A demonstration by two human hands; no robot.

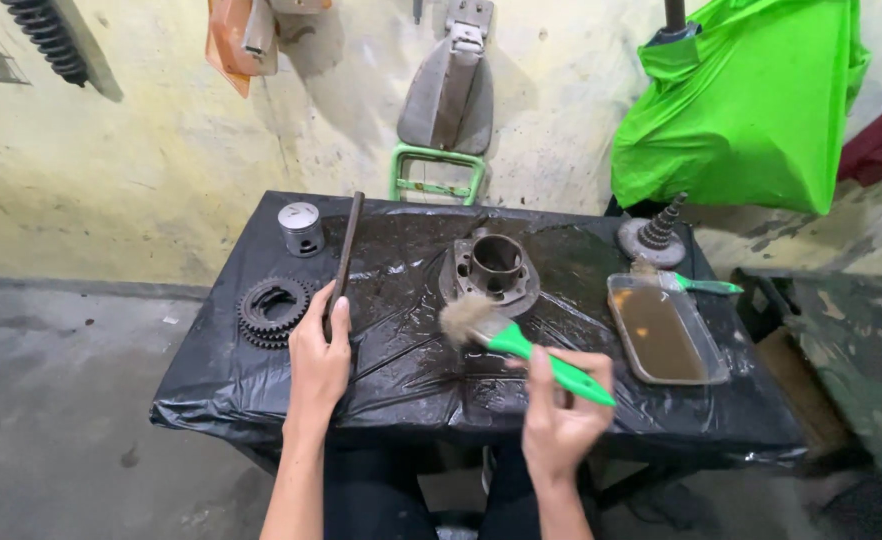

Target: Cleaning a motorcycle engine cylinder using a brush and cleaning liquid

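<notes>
The green-handled paintbrush [521, 345] is being held in the right hand [559, 420], fingers closed around its handle, with the bristles lying just beside the metal cylinder part [491, 268] on the black-covered table [411, 390]. The left hand [318, 360] is closing around the lower end of a long dark file [344, 255], near the gear sprockets [271, 310].

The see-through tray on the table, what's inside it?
The tray holds murky brown liquid. A second green-handled brush rests across its far end. The liquid is too cloudy to show anything lying beneath its surface.
</notes>
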